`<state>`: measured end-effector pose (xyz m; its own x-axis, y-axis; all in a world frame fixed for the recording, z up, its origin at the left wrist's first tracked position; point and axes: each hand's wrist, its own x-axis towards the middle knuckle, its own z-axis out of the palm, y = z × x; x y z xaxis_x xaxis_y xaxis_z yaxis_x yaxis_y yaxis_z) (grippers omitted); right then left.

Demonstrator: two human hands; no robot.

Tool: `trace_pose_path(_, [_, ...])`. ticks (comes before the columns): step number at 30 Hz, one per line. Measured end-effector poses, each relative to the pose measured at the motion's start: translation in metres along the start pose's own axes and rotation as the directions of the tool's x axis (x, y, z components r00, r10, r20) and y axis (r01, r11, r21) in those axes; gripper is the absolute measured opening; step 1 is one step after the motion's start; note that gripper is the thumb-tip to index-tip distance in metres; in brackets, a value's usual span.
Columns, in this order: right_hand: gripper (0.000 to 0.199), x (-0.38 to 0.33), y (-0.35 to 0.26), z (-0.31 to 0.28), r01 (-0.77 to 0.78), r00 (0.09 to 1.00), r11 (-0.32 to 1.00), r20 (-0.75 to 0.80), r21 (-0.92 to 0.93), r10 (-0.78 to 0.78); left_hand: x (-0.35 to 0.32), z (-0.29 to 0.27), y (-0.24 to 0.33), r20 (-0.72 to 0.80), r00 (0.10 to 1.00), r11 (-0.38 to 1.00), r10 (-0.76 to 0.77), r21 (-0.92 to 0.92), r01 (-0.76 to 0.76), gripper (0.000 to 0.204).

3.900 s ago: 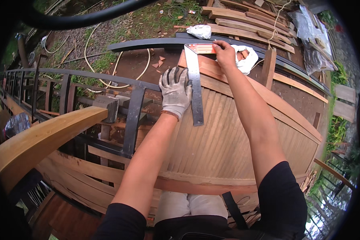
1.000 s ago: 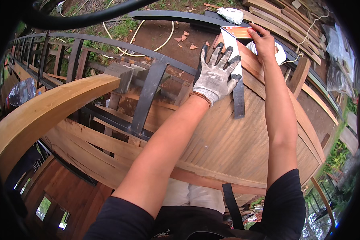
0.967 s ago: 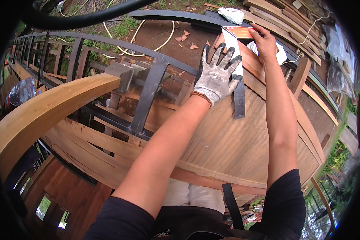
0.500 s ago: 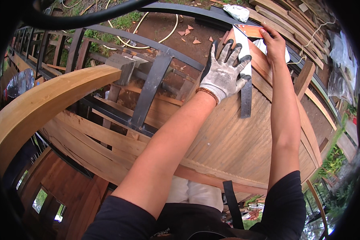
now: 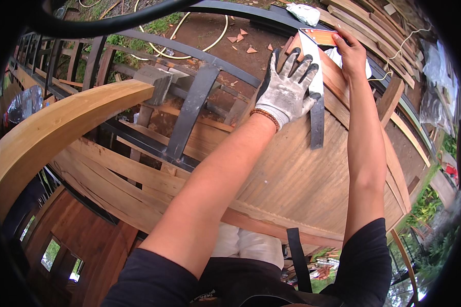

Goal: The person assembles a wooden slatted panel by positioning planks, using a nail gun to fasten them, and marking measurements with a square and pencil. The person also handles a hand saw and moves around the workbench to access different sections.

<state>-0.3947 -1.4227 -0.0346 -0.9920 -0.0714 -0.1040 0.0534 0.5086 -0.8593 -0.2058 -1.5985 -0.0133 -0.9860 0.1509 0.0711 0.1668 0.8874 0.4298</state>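
Note:
My left hand [image 5: 289,88], in a pale, stained work glove with dark fingertips, lies flat with spread fingers on a wooden panel [image 5: 287,169]. Its thumb side rests over the blade of a carpenter's square [image 5: 317,125]. That blade points toward me, shining white in its upper part and dark at the near end. The square's orange stock [image 5: 320,37] lies across the panel's far end. My bare right hand [image 5: 351,53] pinches the right end of this stock between thumb and fingers. What the left palm covers is hidden.
A curved wooden beam [image 5: 71,112] reaches in from the left, near a black metal frame [image 5: 192,112]. Stacked planks [image 5: 374,30] lie at the far right. Beyond the frame are a pale hose [image 5: 223,38] and wood scraps [image 5: 251,49] on soil.
The near end of the square's blade has shifted slightly right. Both hands keep nearly the same places and poses.

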Motion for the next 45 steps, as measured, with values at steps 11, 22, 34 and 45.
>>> trace_pose_path(11, [0.036, 0.0, 0.001, 0.004, -0.023, 0.999, 0.992, 0.035, 0.126, 0.019, 0.001, -0.001, 0.002, 0.017, 1.0, 1.0, 0.007, 0.021, -0.008, 0.068])
trace_pose_path(22, [0.034, 0.006, 0.003, 0.002, -0.005, 0.999, 0.997, 0.044, 0.08, 0.001, 0.002, -0.004, 0.002, 0.001, 0.999, 0.999, 0.034, 0.016, -0.034, 0.071])
trace_pose_path(34, [0.034, 0.002, 0.0, 0.005, -0.049, 0.999, 0.977, 0.021, 0.206, 0.046, 0.0, -0.001, -0.001, 0.012, 0.998, 0.998, 0.056, -0.004, -0.056, 0.072])
trace_pose_path(45, [0.032, 0.014, 0.014, 0.001, -0.048, 0.996, 0.964, 0.08, 0.263, 0.027, -0.001, 0.002, -0.001, -0.01, 0.998, 0.998, 0.064, -0.001, -0.064, 0.075])
